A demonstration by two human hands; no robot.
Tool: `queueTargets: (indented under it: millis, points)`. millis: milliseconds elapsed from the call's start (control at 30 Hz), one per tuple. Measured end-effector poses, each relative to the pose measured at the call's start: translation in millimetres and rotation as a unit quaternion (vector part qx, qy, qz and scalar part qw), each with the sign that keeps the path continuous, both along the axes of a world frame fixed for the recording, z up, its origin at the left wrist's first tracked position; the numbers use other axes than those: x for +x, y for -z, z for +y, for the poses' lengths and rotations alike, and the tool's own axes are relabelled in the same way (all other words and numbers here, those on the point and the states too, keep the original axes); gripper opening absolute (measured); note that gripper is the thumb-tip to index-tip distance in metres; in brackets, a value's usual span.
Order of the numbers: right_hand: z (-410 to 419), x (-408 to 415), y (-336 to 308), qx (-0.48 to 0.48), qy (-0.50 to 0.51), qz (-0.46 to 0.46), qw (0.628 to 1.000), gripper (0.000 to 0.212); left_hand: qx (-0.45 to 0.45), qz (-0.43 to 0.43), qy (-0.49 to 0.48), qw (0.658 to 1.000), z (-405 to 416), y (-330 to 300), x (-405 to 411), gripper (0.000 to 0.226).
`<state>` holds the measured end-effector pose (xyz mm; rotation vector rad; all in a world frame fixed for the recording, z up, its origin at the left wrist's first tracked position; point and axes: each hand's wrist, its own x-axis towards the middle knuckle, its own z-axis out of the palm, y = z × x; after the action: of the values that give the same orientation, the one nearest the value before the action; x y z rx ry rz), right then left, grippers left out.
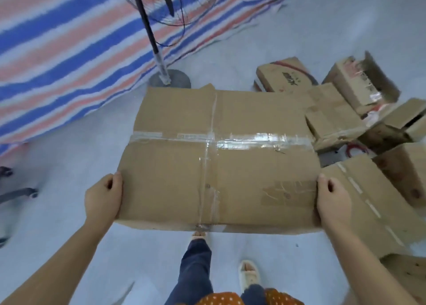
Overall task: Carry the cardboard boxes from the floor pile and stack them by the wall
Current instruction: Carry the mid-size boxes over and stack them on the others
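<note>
I've got the big cardboard box [219,157] up off the floor, held flat in front of me w/ both hands. My left hand [103,197] grips the box's left edge near the closer corner, thumb on top, fingers curled down the side & out of sight. My right hand [332,201] grips the right edge the same way, thumb tip on the top face, rest wrapped under. Box top faces up at me: clear tape runs across the middle & another strip crosses it lengthwise, plus a torn label patch near my right hand. The floor pile [359,111] of smaller cardboard boxes sits to my right, several tipped over, one w/ a flap open; a long box w/ white dashes lies just beside my right wrist. Ahead, a fan stand [169,80] w/ a round base rests on the floor just past the far edge of my box, next to a striped tarp [69,51] in blue, red & white. My feet show below the box, on pale floor.
</note>
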<state>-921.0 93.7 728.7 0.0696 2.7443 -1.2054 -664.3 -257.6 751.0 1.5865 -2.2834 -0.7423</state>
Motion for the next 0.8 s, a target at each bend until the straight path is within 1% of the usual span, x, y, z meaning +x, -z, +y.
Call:
queueTargets:
  millis: [67, 133, 200, 300, 433, 567, 667, 800]
  points:
    - [5, -7, -12, -0.007, -0.050, 0.004, 0.999, 0.042, 0.005, 0.017, -0.056, 0.998, 34, -4, 26, 0.045]
    - [10, -12, -22, -0.037, -0.094, 0.012, 0.995, 0.042, 0.008, 0.033, -0.097, 0.995, 69, -7, 53, 0.044]
    - [10, -10, -31, -0.041, -0.142, 0.011, 0.989, 0.039, 0.010, 0.041, -0.138, 0.990, 102, -11, 81, 0.042]
    - [-1, 0, -37, -0.048, -0.203, 0.006, 0.978, 0.028, 0.019, 0.061, -0.217, 0.974, 145, -16, 128, 0.041]
    - [-31, 31, -36, -0.068, -0.298, 0.000, 0.952, 0.031, 0.014, 0.058, -0.309, 0.949, 191, -25, 197, 0.042]
    - [-64, 93, -52, -0.081, -0.396, 0.001, 0.915, 0.036, -0.001, 0.080, -0.412, 0.907, 244, -39, 271, 0.042]
    - [-85, 148, -62, -0.068, -0.465, 0.011, 0.883, 0.038, -0.018, 0.097, -0.481, 0.871, 287, -44, 326, 0.041]
    - [-101, 243, -61, -0.074, -0.543, 0.023, 0.836, 0.042, -0.022, 0.095, -0.562, 0.822, 348, -43, 408, 0.040]
